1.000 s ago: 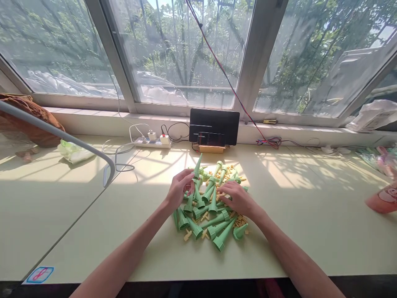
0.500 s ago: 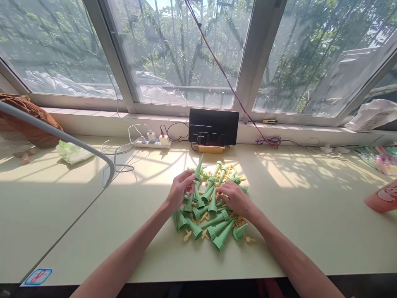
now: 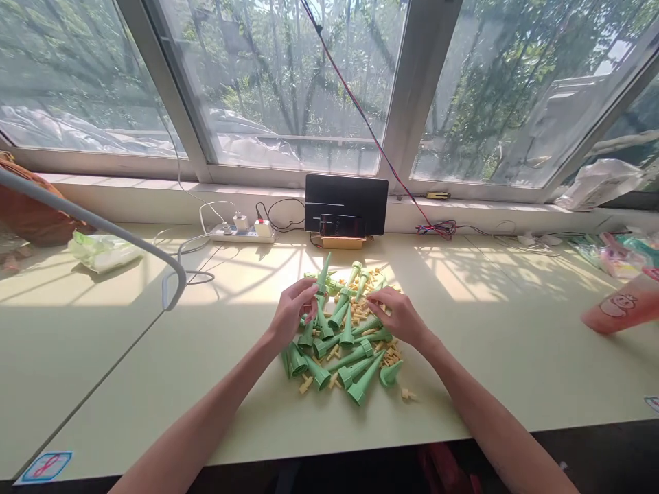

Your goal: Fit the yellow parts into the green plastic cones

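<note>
Head view: your right hand has pulled a little to the right off the pile since half a second ago, so more yellow pieces show beside its bent fingers. Your left hand hasn't really moved: fingers closed round a green cone, tip up, at the pile's far left. Can't tell if your right fingertips pinch a piece; too small. Hands apart, pile between. Your camera has swung slightly right too. A stray piece lies off the near right edge, further out than a second ago. Reads as you sorting through small pieces with the right, cone kept ready in the left.

Other green cones lie tilted every which way over the yellow pieces, on a pale desk, near half shaded, sun striping the far side. Behind the pile: dark tablet, phone in front of it, brown stand below. Power strip and crumpled packet left; pink cup tilted at right. Windows beyond, greenery outside, red-blue cable slanting across.
</note>
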Available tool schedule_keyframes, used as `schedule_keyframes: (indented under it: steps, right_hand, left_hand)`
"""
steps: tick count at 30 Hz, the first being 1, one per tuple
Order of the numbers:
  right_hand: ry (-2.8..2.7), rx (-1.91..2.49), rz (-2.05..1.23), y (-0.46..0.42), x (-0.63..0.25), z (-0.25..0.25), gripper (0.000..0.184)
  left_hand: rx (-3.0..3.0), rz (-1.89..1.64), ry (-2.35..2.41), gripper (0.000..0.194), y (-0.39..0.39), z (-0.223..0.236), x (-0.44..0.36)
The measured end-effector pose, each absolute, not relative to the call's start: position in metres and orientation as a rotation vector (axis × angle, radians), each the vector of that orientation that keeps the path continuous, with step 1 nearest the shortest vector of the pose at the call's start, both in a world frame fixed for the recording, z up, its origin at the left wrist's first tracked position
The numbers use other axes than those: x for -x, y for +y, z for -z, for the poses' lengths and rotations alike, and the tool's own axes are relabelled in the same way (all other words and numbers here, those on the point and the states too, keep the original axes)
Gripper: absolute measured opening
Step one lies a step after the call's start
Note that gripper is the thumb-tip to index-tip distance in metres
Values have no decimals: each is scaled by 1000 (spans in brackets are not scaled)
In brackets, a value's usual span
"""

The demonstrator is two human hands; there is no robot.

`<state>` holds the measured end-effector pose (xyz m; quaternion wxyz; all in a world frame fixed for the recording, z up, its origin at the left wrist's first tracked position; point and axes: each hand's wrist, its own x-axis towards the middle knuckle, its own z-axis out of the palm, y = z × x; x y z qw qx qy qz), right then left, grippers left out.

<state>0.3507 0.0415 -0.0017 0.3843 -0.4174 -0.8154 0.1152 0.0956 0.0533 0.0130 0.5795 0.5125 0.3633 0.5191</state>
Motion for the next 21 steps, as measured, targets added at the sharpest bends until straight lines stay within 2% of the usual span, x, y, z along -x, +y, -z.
schedule_keyframes:
  steps: [3,6,9,15,21]
  right_hand:
    - [-1986,1212,-441,29,-376,-17,16]
    - [-2181,1314,-721,7,-400,-37,20]
    - [-2409,1270,-991,-19,-410,-45,11]
    - [-2591,1364,-915,-45,-391,-22,21]
    - [-2615,1320,-863,-36,-396,-21,10]
  left_hand:
    - [-1202,-1212,853,30,53,-13,-96]
    - [-1210,-1203,854,27,54,-13,-96]
    - [-1213,-1204,852,27,55,-12,-96]
    - [-1209,-1224,846,29,57,-11,-97]
    - [-1202,-1233,859,32,59,-9,-97]
